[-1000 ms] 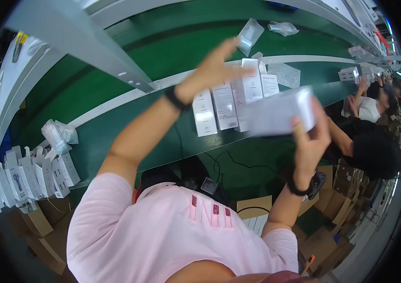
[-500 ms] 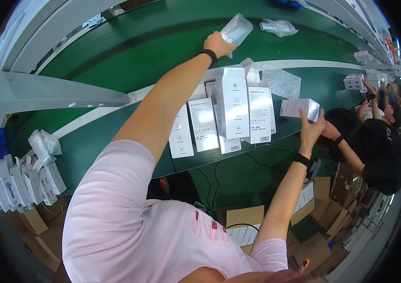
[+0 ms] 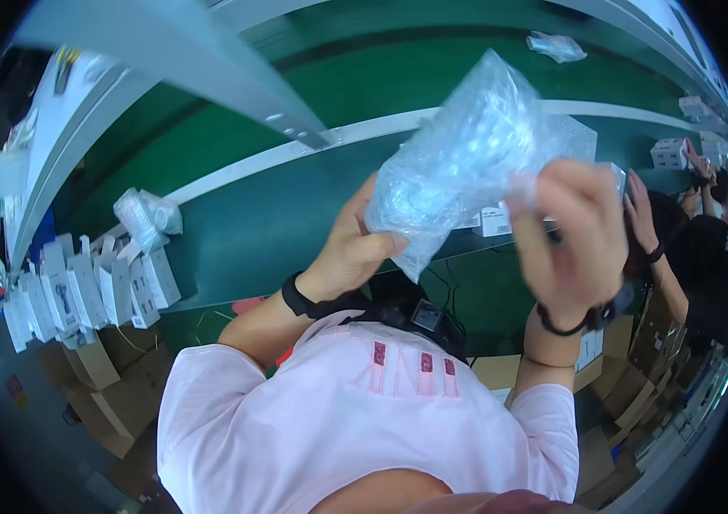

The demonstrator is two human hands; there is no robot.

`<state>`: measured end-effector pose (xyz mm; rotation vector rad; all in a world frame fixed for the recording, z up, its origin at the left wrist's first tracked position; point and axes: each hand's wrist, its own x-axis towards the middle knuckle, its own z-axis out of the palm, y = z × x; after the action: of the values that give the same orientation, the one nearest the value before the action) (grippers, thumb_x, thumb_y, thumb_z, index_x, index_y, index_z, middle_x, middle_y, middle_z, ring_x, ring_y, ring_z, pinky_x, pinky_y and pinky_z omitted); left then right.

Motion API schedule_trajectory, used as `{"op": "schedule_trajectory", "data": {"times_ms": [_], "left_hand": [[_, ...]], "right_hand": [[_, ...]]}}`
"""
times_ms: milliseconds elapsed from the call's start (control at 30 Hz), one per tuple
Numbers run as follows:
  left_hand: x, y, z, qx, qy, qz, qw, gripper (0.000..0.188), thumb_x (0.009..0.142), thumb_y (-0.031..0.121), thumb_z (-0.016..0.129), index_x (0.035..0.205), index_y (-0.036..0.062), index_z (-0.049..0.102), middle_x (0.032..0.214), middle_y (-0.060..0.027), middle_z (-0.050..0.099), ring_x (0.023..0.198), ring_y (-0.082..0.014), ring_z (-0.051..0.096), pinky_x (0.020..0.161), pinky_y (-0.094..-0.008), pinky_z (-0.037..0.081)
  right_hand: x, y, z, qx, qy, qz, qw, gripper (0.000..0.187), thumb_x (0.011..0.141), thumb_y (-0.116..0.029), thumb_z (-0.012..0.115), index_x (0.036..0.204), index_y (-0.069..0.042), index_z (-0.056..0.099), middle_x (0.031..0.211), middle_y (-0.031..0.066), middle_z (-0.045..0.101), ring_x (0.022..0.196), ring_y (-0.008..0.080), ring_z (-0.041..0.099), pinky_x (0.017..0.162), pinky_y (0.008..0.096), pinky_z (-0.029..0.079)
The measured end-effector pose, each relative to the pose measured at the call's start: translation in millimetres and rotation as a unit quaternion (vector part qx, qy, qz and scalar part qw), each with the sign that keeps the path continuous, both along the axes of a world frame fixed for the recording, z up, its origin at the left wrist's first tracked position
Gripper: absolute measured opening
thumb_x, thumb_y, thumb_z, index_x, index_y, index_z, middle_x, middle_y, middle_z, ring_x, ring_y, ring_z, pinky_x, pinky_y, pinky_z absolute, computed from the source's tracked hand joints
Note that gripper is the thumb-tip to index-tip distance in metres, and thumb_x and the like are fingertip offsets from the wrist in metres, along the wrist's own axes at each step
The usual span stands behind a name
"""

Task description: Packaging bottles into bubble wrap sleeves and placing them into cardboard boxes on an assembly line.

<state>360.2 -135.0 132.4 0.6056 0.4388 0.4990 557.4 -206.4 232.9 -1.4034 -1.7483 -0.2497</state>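
Glare whitens the bubble-wrap pouch (image 3: pixel 484 137) from here. The right hand (image 3: pixel 574 227) is blurred; the white rail (image 3: pixel 381 126) bows, fisheye-bent.

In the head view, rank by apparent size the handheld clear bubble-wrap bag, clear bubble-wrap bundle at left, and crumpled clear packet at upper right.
Clear bubble-wrap bag (nearness may enlarge it)
Clear bubble-wrap bundle
Crumpled clear packet

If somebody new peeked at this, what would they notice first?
Probably the big, shiny bubble-wrap pouch in the middle, with the left hand gripping its lower left and the blurred right hand at its right side. Next might come the row of white boxes on the left, or the pink shirt below.
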Motion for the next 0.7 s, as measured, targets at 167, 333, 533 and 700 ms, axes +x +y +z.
{"op": "schedule_trajectory", "data": {"times_ms": [167,333,533,700], "left_hand": [[-35.8,-17.9,9.9,-0.071,-0.037,0.002,0.997,0.073,0.071,0.002,0.063,0.139,0.0018,0.036,0.128,-0.0076,0.051,0.119,-0.0186,0.049,0.103,-0.0334,0.037],[-59.0,-21.4,-0.4,-0.097,-0.068,-0.046,0.992,0.076,0.073,0.008,0.067,0.141,0.0007,0.034,0.131,-0.0091,0.051,0.122,-0.0195,0.048,0.105,-0.0343,0.036],[-51.0,-49.0,-30.8,-0.174,-0.034,-0.327,0.928,0.074,0.075,0.014,0.073,0.137,-0.004,0.039,0.13,-0.0109,0.053,0.12,-0.0199,0.051,0.103,-0.0341,0.038],[0.4,2.8,-108.9,0.173,0.05,-0.25,0.951,0.098,0.072,0.044,0.079,0.14,-0.0083,0.032,0.137,-0.0249,0.044,0.128,-0.0311,0.044,0.105,-0.0396,0.037]], "right_hand": [[-56.9,2.7,8.7,-0.03,-0.065,0.031,0.997,0.042,0.06,-0.005,0.067,0.102,-0.003,0.07,0.085,0.0079,0.055,0.062,0.0183,0.053,0.049,0.0245,0.041],[-59.1,-5.3,-1.1,0.019,0.038,-0.044,0.998,0.055,0.073,-0.007,0.079,0.121,0.001,0.054,0.111,0.0164,0.056,0.094,0.0262,0.056,0.082,0.0337,0.047],[-34.6,-59.4,-106.6,-0.225,0.705,0.254,0.623,0.095,0.066,-0.037,0.086,0.139,-0.003,0.034,0.103,0.0169,0.059,0.094,0.0305,0.058,0.088,0.0458,0.048],[-4.3,-79.7,-132.8,-0.196,0.77,0.286,0.536,0.071,0.07,-0.027,0.082,0.126,-0.007,0.044,0.089,0.0126,0.058,0.084,0.0264,0.059,0.084,0.0489,0.051]]}}
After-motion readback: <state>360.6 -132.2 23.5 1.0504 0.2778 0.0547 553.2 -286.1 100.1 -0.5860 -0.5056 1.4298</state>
